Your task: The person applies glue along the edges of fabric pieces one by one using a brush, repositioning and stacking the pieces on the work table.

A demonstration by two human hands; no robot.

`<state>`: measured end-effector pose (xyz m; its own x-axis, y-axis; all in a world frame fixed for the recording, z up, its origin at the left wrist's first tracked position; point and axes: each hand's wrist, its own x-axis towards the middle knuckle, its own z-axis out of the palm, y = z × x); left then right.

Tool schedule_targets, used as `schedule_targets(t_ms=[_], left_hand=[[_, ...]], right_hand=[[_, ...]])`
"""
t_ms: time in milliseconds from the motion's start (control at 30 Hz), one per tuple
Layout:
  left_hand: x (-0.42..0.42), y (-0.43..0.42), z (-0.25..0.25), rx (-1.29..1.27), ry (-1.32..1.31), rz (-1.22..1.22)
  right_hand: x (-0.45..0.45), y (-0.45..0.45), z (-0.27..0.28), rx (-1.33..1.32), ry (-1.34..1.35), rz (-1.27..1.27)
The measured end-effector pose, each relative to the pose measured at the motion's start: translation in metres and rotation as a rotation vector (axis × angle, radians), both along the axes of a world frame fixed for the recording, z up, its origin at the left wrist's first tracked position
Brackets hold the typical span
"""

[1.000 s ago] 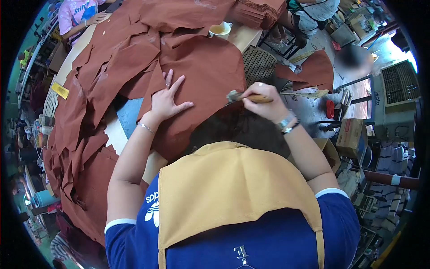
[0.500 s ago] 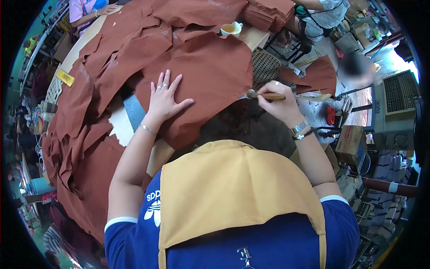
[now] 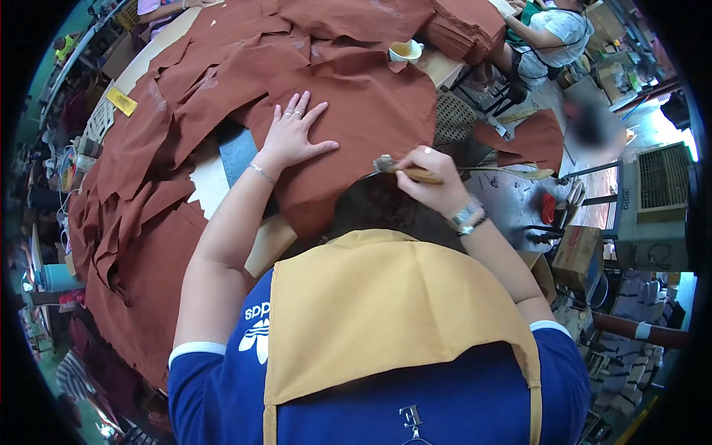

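My left hand (image 3: 295,138) lies flat with fingers spread on a reddish-brown sheet (image 3: 363,96), which could be leather or cloth. My right hand (image 3: 436,178) is wrapped round the wooden handle of a brush (image 3: 385,164). Its bristle end rests at the sheet's curved near edge, right of my left hand. A narrow bluish strip (image 3: 239,154) shows left of my left wrist, partly covered by the brown material.
More overlapping brown sheets (image 3: 141,245) spread over the table at left. A white cup (image 3: 406,51) with yellowish contents stands at the far edge, beside a thick brown stack (image 3: 463,30). A yellow object (image 3: 121,101) lies at left. Other people sit across the table.
My right hand has moved left with the brush, along the sheet's near edge toward my left hand. My left hand stays flat on the sheet. The whole view has shifted slightly.
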<state>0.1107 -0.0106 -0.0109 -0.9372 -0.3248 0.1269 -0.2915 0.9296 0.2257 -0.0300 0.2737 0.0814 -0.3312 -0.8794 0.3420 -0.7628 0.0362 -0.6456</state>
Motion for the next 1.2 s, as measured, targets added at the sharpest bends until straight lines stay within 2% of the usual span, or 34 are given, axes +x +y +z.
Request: schedule_targets(t_ms=[100, 233, 267, 333, 433, 567, 667, 733, 767, 900, 1000, 1100, 1200], left_hand=[[0.0, 0.001, 0.0, 0.01, 0.001, 0.004], [-0.002, -0.001, -0.001, -0.004, 0.009, -0.013], [-0.004, 0.0, -0.002, 0.008, 0.018, -0.014], [-0.004, -0.002, -0.003, 0.018, 0.028, -0.015], [-0.002, -0.001, -0.003, 0.01, 0.019, -0.016], [-0.006, -0.003, -0.006, -0.001, 0.035, -0.031], [-0.006, -0.006, -0.005, -0.009, 0.036, -0.046], [-0.008, -0.005, -0.006, -0.013, 0.065, -0.054], [-0.01, -0.005, -0.006, -0.011, 0.061, -0.056], [-0.017, -0.009, -0.007, -0.015, 0.063, -0.09], [-0.023, -0.013, -0.006, -0.024, 0.08, -0.115], [-0.027, -0.015, -0.003, -0.026, 0.063, -0.134], [-0.034, -0.02, -0.005, -0.034, 0.058, -0.163]], right_hand=[[-0.016, 0.021, 0.014, 0.125, 0.1, -0.119], [0.013, -0.014, 0.018, -0.061, -0.017, 0.009], [0.017, -0.019, 0.007, -0.042, -0.08, 0.06], [0.017, -0.013, 0.001, -0.018, -0.031, 0.09], [-0.001, 0.007, 0.02, 0.185, 0.066, -0.008], [0.023, -0.026, 0.02, -0.007, -0.065, 0.1], [0.031, -0.028, 0.004, 0.002, -0.077, 0.194], [0.014, -0.012, 0.016, 0.124, -0.064, 0.161], [0.009, -0.008, 0.021, 0.172, 0.027, 0.12], [0.025, -0.034, 0.023, 0.005, -0.049, 0.21], [0.033, -0.045, 0.002, 0.025, -0.06, 0.295], [0.015, -0.024, 0.02, 0.169, -0.035, 0.283], [0.015, -0.028, 0.029, 0.113, -0.039, 0.25]])
